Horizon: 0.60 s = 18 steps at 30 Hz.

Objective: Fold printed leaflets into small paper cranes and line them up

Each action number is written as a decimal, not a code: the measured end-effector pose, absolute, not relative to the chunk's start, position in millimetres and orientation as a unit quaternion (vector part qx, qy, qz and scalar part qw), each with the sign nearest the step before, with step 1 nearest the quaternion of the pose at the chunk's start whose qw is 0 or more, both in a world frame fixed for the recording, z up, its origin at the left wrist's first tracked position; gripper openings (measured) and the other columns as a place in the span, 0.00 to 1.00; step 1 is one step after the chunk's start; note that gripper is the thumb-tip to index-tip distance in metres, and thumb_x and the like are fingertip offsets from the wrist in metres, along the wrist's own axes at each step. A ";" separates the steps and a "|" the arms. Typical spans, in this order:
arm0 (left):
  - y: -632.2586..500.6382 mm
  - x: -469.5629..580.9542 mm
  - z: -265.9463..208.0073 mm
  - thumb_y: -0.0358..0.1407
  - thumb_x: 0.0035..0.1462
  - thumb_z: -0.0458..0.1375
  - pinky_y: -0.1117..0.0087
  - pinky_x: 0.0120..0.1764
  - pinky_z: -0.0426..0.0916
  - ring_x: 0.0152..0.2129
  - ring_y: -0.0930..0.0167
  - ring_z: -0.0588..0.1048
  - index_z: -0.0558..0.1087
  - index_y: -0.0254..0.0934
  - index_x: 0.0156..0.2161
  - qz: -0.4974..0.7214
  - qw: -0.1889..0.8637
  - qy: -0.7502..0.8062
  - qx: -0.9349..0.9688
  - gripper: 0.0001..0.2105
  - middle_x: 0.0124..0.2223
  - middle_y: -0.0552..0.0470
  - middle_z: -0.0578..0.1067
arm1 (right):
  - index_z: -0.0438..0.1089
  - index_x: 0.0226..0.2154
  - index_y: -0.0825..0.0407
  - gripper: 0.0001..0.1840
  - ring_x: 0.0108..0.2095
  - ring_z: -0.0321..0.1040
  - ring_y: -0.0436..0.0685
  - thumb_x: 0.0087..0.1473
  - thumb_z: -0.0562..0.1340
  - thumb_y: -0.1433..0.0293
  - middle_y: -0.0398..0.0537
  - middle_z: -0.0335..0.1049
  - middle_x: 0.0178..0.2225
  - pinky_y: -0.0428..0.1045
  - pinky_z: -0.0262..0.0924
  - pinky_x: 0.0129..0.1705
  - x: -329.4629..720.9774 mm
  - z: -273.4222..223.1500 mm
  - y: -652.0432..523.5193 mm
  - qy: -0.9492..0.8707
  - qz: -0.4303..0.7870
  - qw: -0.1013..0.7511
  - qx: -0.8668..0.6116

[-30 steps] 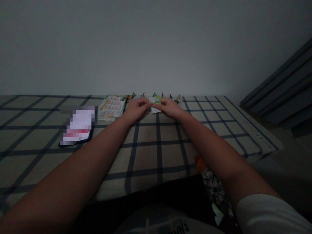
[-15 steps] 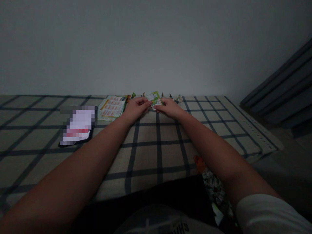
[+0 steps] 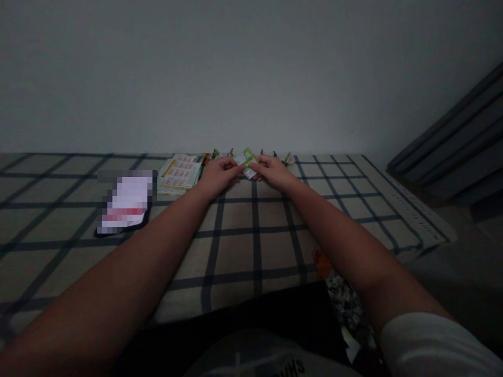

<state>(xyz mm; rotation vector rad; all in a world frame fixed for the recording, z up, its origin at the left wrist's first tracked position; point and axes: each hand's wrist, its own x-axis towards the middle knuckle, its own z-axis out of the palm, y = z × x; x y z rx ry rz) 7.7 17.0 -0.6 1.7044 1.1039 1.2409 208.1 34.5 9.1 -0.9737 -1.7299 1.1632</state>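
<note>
Pinching the folded green-and-white paper (image 3: 247, 157) from both sides, you have each thumb closed against the fingers, with hardly any gap showing. Your left hand (image 3: 220, 175) grips the paper's left side and your right hand (image 3: 277, 174) its right side; the thumb tips sit near each other. Paper position: between your hands, close to the far edge of the checked cloth (image 3: 236, 246), tilted so that one corner points toward that edge. Whether it touches the cloth: cannot tell.

Just behind your hands, a row of small folded paper pieces (image 3: 288, 158) lies along the far edge, partly hidden by your fingers. Left of your left hand, a stack of printed sheets (image 3: 182, 173) lies near the same edge; the print is too small to read. Farther left and nearer to you, a phone (image 3: 129, 201) lies on the cloth, its screen pixelated.

Outward from there: your forearms span the cloth from its near side. A plain wall (image 3: 251, 73) rises behind the far edge. Beyond the right edge hangs dark pleated fabric (image 3: 459, 136). An orange patch (image 3: 323, 264) shows beside your right forearm, nature unclear.
</note>
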 end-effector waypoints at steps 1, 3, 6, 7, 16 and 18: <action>16.8 7.5 -0.3 0.53 0.50 0.68 0.72 0.22 0.54 0.18 0.74 0.64 0.71 0.38 0.28 0.489 0.366 0.433 0.663 0.19 0.22 0.55 0.70 | 0.72 0.36 0.52 0.07 0.27 0.67 0.48 0.58 0.68 0.66 0.43 0.73 0.30 0.44 0.64 0.29 208.0 8.8 34.6 -0.682 0.468 0.408 -0.386; 16.0 7.5 0.9 0.53 0.51 0.67 0.72 0.22 0.54 0.18 0.75 0.64 0.72 0.38 0.28 0.500 0.357 0.434 0.659 0.20 0.22 0.55 0.70 | 0.72 0.38 0.52 0.10 0.26 0.66 0.48 0.54 0.70 0.67 0.43 0.73 0.30 0.44 0.63 0.29 208.1 7.8 35.0 -0.684 0.468 0.405 -0.386; 15.4 7.6 1.9 0.54 0.51 0.67 0.73 0.22 0.55 0.18 0.75 0.64 0.73 0.38 0.30 0.504 0.360 0.429 0.657 0.20 0.22 0.55 0.71 | 0.72 0.38 0.53 0.12 0.26 0.66 0.49 0.52 0.70 0.67 0.43 0.72 0.30 0.45 0.61 0.29 208.1 7.6 34.7 -0.696 0.447 0.406 -0.389; 15.9 7.7 1.7 0.54 0.51 0.67 0.73 0.22 0.55 0.18 0.75 0.65 0.73 0.37 0.30 0.500 0.365 0.430 0.657 0.21 0.22 0.55 0.71 | 0.71 0.38 0.53 0.12 0.27 0.65 0.50 0.52 0.69 0.67 0.43 0.71 0.30 0.46 0.61 0.29 207.8 8.3 33.8 -0.700 0.438 0.407 -0.390; 20.5 11.4 -2.0 0.46 0.49 0.72 0.69 0.33 0.75 0.25 0.72 0.77 0.74 0.35 0.40 0.486 0.475 0.412 0.607 0.20 0.32 0.50 0.79 | 0.62 0.30 0.50 0.09 0.29 0.56 0.51 0.48 0.65 0.72 0.38 0.59 0.27 0.47 0.52 0.33 205.1 12.8 27.5 -0.776 0.320 0.394 -0.375; 19.8 12.2 -1.5 0.43 0.52 0.70 0.68 0.37 0.77 0.29 0.71 0.79 0.75 0.34 0.41 0.486 0.489 0.405 0.600 0.17 0.34 0.48 0.80 | 0.62 0.31 0.50 0.09 0.30 0.57 0.51 0.47 0.64 0.74 0.38 0.60 0.28 0.47 0.51 0.33 206.3 11.1 29.0 -0.791 0.308 0.377 -0.371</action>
